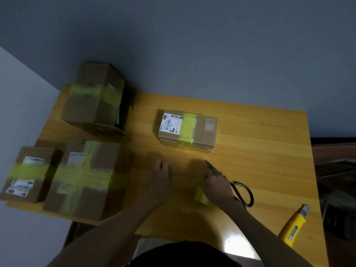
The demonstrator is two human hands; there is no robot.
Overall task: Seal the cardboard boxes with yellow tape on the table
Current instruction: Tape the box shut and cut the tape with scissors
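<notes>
Several cardboard boxes banded with yellow tape stand on the wooden table (260, 151). A small labelled box (187, 130) lies at the centre, a taller box (94, 99) at the back left, and two boxes (28, 174) (84, 180) at the front left. My left hand (163, 174) rests flat with straight fingers on a blurred brown shape, too smeared to identify. My right hand (217, 185) grips black scissors (242, 193) with the blades pointing up and left. A piece of yellow tape (201, 196) sits just below that hand.
A yellow utility knife (294, 224) lies near the table's front right edge. A grey wall runs behind the table. The left boxes reach the table's left edge. Dark furniture stands off to the right.
</notes>
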